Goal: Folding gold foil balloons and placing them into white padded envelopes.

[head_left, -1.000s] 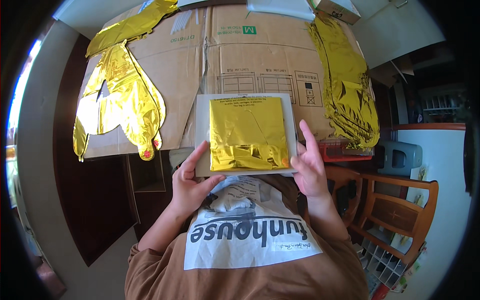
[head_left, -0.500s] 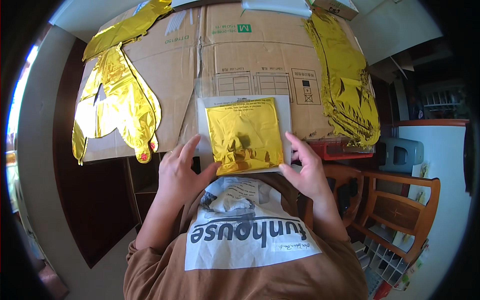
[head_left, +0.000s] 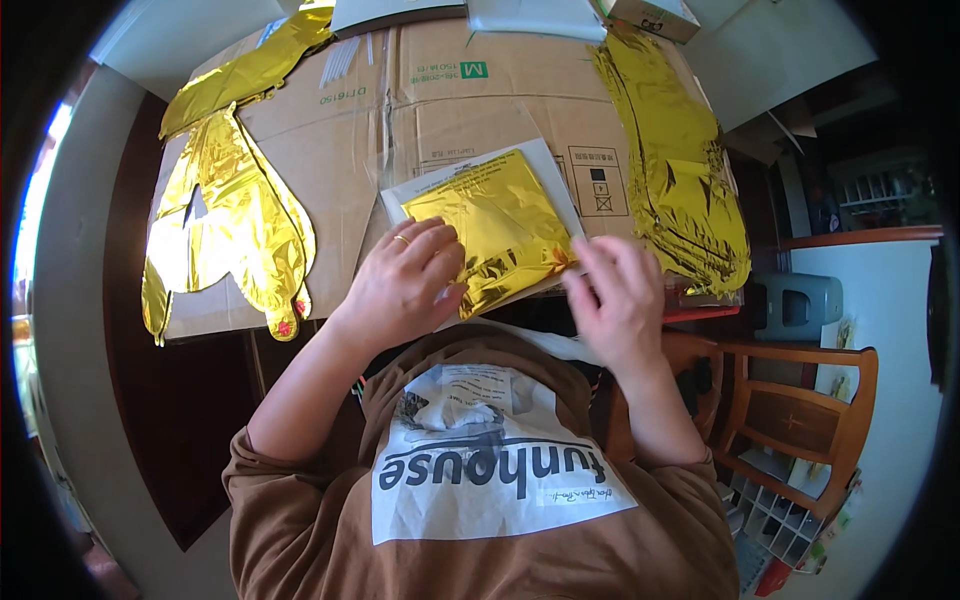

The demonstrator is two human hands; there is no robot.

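A flat packet of folded gold foil point(head_left: 510, 215) lies tilted at the near side of the cardboard, in a clear bag with a white backing sheet point(head_left: 558, 175). My left hand point(head_left: 405, 275) is over its lower left part, fingers bent together and closed on the packet, with the thumb by its near edge. What the fingertips pinch there is hidden. At the packet's lower right corner is my right hand point(head_left: 620, 300), slightly blurred, its thumb and fingers apart beside the foil.
Flat gold foil balloons point(head_left: 235, 205) lie on the left of the brown cardboard point(head_left: 345, 130). More gold foil point(head_left: 680, 170) is stacked along its right side. Boxes point(head_left: 650, 18) stand at the far edge. A wooden chair point(head_left: 790, 415) and a grey stool point(head_left: 800, 305) are at the right.
The packet has turned counterclockwise, its far end swinging left. My left hand has moved from beside it onto its lower left part. My right hand has moved up by its corner.
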